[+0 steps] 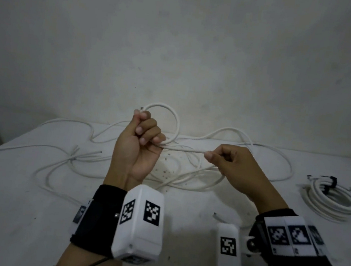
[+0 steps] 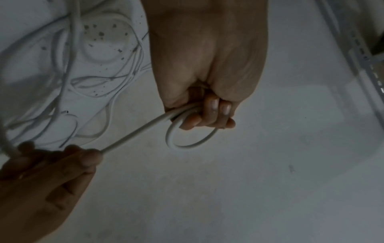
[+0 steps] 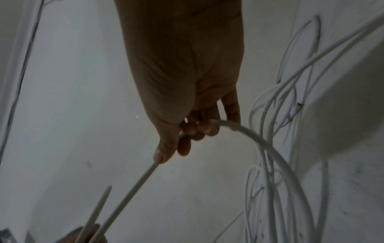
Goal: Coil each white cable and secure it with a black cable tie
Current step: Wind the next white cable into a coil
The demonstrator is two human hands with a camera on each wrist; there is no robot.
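My left hand [image 1: 145, 132] is raised above the table, fingers curled round a white cable [image 1: 184, 149] that makes one small loop [image 1: 172, 119] behind the fist. In the left wrist view the same left hand [image 2: 207, 115] grips the loop [image 2: 187, 144]. A straight run of cable leads right to my right hand [image 1: 217, 157], which pinches it between thumb and fingers. The right wrist view shows that right hand [image 3: 182, 139] on the cable [image 3: 133, 189], which bends off to the right.
Several loose white cables [image 1: 58, 158] sprawl over the white table [image 1: 18, 213] behind and under both hands. A finished coil [image 1: 329, 198] bound with a black cable tie [image 1: 332, 181] lies at the right. A wall stands close behind the table.
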